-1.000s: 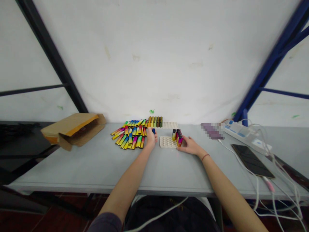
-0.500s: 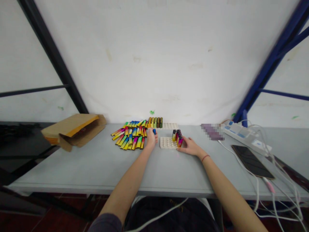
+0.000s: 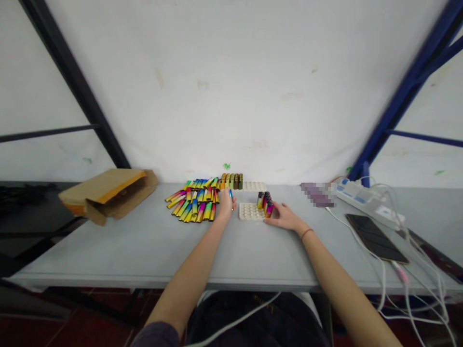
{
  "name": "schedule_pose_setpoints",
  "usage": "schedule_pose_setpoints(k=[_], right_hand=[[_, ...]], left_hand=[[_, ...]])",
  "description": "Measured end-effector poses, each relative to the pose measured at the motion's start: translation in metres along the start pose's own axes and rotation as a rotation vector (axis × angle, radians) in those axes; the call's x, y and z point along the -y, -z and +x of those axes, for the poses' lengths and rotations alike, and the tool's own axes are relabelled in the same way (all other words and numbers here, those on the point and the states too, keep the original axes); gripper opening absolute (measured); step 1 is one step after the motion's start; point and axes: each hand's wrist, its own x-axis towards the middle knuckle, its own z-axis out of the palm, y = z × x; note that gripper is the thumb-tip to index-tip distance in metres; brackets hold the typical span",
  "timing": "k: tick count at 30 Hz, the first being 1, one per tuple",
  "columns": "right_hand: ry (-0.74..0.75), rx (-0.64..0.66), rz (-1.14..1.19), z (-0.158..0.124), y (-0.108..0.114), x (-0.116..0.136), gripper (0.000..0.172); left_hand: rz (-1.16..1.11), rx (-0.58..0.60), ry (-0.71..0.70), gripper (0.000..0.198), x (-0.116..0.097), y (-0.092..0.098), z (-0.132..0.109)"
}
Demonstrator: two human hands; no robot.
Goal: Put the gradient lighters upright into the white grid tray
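Observation:
My left hand (image 3: 226, 203) is closed round a shiny blue tube, between the pile and the front tray. A white tray with round holes (image 3: 249, 212) lies on the table, with several multicoloured tubes (image 3: 268, 208) upright at its right end. My right hand (image 3: 284, 217) rests at that end, thumb and fingers apart, touching the tray and the nearest tube. Left of my left hand lies a pile of shiny rainbow-coloured tubes (image 3: 195, 207). Behind, a second white tray (image 3: 254, 186) lies beside upright gold and green tubes (image 3: 232, 180).
An open brown cardboard box (image 3: 104, 193) lies at the left of the grey table (image 3: 144, 255). To the right are a dark phone (image 3: 376, 237), a partly blurred purplish object (image 3: 317, 194), a white power strip (image 3: 369, 202) and white cables.
My left hand has shifted slightly, and more of the blue tube's length shows. The whole view has moved a little. My right hand keeps its place at the tray's right end.

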Motion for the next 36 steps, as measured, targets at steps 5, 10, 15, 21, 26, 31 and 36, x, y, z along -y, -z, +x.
schedule_pose_setpoints(k=[5, 10, 15, 21, 26, 31, 36], right_hand=[[0.002, 0.004, 0.008, -0.001, 0.001, 0.001, 0.071], [-0.017, 0.006, 0.017, -0.002, 0.001, 0.003, 0.069], [0.006, -0.008, 0.026, -0.002, 0.0, 0.001, 0.069], [-0.004, -0.012, 0.024, -0.002, -0.001, 0.001, 0.07], [-0.004, -0.018, 0.021, -0.001, -0.002, 0.001, 0.07], [0.0, -0.013, 0.019, -0.001, -0.001, 0.0, 0.071], [-0.003, -0.01, 0.032, -0.001, 0.0, 0.001, 0.073]], left_hand=[[0.341, 0.171, -0.528, 0.019, 0.0, -0.012, -0.015], [0.543, 0.41, -0.664, 0.022, 0.007, -0.02, -0.028], [0.545, 0.494, -0.596, 0.023, 0.014, -0.019, -0.032], [0.609, 0.463, -0.634, 0.025, 0.016, -0.019, -0.034], [0.756, 0.472, -0.792, 0.025, 0.016, -0.018, -0.034], [0.985, 0.411, -0.827, 0.034, 0.005, -0.013, -0.034], [1.412, -0.196, -0.607, 0.04, -0.008, 0.009, -0.024]])
